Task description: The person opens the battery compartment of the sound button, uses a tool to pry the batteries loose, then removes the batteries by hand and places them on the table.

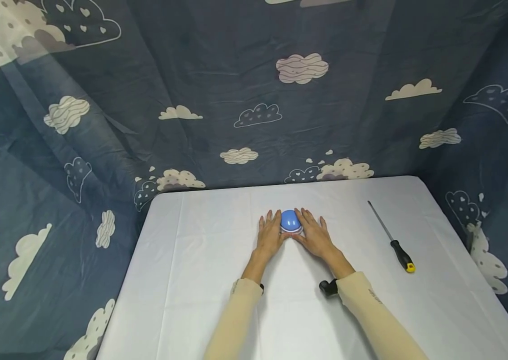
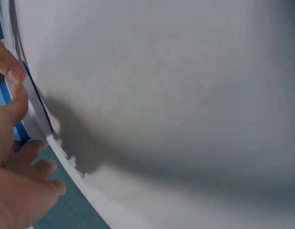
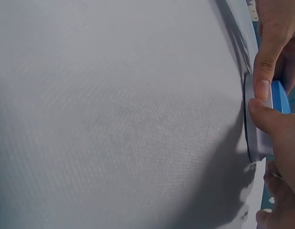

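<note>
A blue dome-topped push button (image 1: 290,220) with a white round base sits on the table between both hands. My left hand (image 1: 269,236) holds it from the left, and my right hand (image 1: 314,237) from the right. The thumbs meet at the near side of the base, and the fingers point away along its sides. In the left wrist view, the left hand (image 2: 16,186) has its thumb on the white base (image 2: 35,117). From the right wrist, both thumbs show against the base (image 3: 252,133); the right hand (image 3: 285,148) is partly cut off by the frame.
A screwdriver (image 1: 390,237) with a black and yellow handle lies on the table's right side. White cloth covers the table (image 1: 209,235). Dark blue cloud-patterned curtains (image 1: 218,65) hang behind and at both sides. A black device (image 1: 328,287) is at the right wrist.
</note>
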Tool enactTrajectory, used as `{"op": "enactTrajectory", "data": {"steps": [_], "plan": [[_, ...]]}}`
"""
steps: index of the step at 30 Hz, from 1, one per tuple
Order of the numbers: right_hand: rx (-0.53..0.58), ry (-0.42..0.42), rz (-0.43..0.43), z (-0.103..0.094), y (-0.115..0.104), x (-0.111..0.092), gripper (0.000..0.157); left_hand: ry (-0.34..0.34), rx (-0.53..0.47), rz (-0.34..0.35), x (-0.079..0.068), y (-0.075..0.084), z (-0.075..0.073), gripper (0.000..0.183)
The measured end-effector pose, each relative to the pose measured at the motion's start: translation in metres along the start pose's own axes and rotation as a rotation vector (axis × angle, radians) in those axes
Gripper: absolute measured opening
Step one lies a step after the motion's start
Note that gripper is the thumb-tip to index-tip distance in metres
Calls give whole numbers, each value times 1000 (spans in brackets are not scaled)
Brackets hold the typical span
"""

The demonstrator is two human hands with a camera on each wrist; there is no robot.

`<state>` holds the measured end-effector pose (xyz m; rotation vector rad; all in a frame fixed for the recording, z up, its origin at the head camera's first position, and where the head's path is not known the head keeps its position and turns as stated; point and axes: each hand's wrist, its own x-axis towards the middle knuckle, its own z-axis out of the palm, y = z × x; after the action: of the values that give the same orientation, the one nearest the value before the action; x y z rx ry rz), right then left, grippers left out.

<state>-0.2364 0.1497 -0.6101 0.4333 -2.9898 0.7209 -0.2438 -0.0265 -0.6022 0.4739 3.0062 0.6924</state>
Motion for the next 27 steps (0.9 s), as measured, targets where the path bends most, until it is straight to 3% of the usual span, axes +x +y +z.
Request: {"op": "enactTrajectory", "data": {"steps": [17,21,27], "plan": [[164,15,-74,-2,-2,-4,84,69,-147,11,-6,0,1,72],[193,47,-93,-7,-2,-6,83,81,-235,23,-5,1,-6,70],[244,38,-61,-18,-4,-8,77,47,-460,39,-6,-4,-15,64]]}}
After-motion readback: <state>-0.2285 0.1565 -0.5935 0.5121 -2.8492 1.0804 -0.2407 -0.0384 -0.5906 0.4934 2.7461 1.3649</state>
